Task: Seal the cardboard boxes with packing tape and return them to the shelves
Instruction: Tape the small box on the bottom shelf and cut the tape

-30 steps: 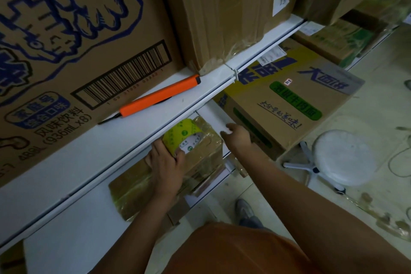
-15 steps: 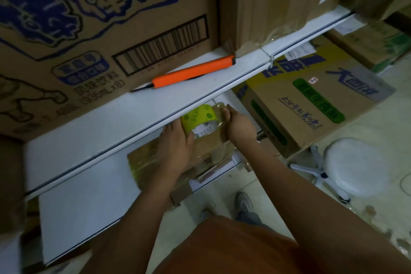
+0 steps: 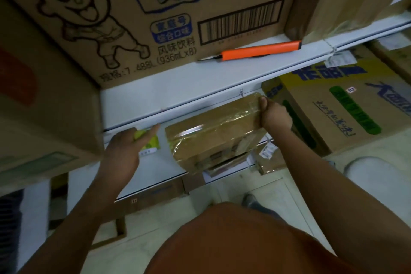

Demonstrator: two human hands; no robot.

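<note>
On the lower shelf: we saw the small box [image 3: 213, 138] lying on the white lower shelf [image 3: 155, 169], its near corner hanging over the front edge.
Long axis: it ran from near left to far right, the far end pointing up toward the shelf lip above; shiny tape covered its top.
Right hand: our right hand [image 3: 274, 115] gripped the far right end of the small box, thumb on top.
Left hand: our left hand [image 3: 124, 149] held the tape roll [image 3: 148, 140] just left of the small box; the roll was partly hidden and blurred.
Around: an orange knife [image 3: 261, 50] lay on the upper shelf [image 3: 178, 87] in front of the big cartoon box [image 3: 155, 13].
In the way: a yellow box [image 3: 340, 104] stood close on the right, and the upper shelf overhung the small box.
Change: half a second before, both hands were together at the tape roll on top of the small box; since then the left hand had carried the roll off to the left and the right hand had gone to the box's end.
</note>
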